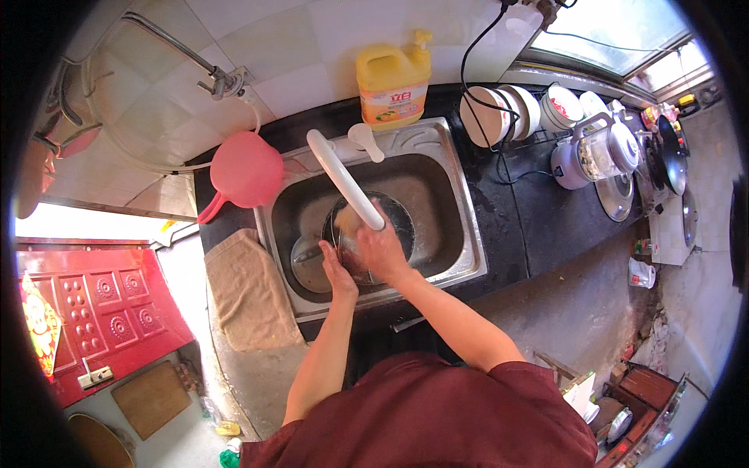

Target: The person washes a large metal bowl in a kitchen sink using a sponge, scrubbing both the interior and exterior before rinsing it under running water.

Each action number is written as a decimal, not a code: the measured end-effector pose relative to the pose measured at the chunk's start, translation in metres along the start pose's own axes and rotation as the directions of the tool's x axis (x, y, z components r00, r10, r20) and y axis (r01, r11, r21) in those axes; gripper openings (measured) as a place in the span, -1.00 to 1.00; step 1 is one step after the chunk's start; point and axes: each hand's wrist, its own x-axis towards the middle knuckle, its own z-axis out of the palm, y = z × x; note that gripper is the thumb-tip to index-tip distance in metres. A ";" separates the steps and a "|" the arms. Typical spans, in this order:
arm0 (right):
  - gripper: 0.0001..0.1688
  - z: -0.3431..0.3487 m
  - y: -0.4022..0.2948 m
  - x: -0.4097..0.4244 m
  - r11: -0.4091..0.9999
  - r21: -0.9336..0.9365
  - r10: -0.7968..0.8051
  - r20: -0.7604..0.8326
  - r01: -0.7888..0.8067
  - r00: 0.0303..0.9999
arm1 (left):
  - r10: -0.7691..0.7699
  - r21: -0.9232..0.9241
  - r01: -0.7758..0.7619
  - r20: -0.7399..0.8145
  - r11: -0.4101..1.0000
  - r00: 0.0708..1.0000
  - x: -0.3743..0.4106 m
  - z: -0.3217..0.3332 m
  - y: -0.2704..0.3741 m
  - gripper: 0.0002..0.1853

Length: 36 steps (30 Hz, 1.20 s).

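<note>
My left hand [337, 272] holds the near left side of a round, shiny dish [351, 248] over the steel sink [471, 234]. My right hand [381, 248] is blurred and reaches into the same dish, partly behind the white spout [345, 175]. A yellowish blurred patch [347, 220], perhaps a sponge, shows near its fingers; whether the hand grips it is unclear. Under the hands lies a dark round pan [402, 217] in the basin. To the left, a pale round plate or lid [305, 266] rests on the basin floor.
A pink dipper [246, 169] and a tan cloth [251, 292] lie left of the sink. Behind stand the white tap lever [366, 142] and a yellow detergent jug [393, 88]. On the right are racked bowls [485, 117], an electric kettle [597, 152] with a cord, and a wok [671, 155].
</note>
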 end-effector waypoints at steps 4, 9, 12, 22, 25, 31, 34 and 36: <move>-0.37 0.016 0.039 0.010 0.712 0.380 0.537 0.247 -0.590 0.807 | -0.117 -0.049 0.112 -0.143 0.993 0.983 0.007 -0.005 0.007 -0.54; -0.34 0.034 0.037 -0.030 0.854 0.330 0.383 0.126 -0.403 0.915 | -0.256 -0.359 0.191 -0.141 0.914 0.956 0.015 -0.027 0.012 -0.47; -0.41 0.027 0.007 -0.052 0.867 0.315 0.344 0.179 -0.385 0.922 | -0.272 -0.396 0.224 -0.069 0.890 0.960 0.021 -0.056 0.003 -0.40; -0.45 0.048 -0.022 0.007 0.955 -0.229 -0.167 0.107 0.188 0.980 | -0.243 -0.437 0.270 0.120 0.858 0.963 0.001 -0.051 0.020 -0.41; -0.52 0.046 0.037 0.022 0.994 -0.102 0.045 0.126 -0.033 0.991 | -0.225 -0.473 0.239 0.087 0.848 0.971 0.003 -0.072 0.005 -0.38; -0.39 0.011 0.024 -0.026 0.837 0.264 0.425 0.236 -0.479 0.874 | -0.265 -0.491 0.258 0.057 0.832 0.963 0.001 -0.072 0.020 -0.35; -0.42 0.011 -0.005 -0.048 0.880 0.332 0.294 0.180 -0.339 0.939 | -0.230 -0.486 0.201 0.000 0.850 0.973 0.009 -0.071 0.018 -0.36; -0.40 0.014 -0.040 -0.063 0.941 0.233 0.193 0.221 -0.244 0.956 | -0.225 -0.474 0.199 0.001 0.858 0.974 0.014 -0.065 0.019 -0.36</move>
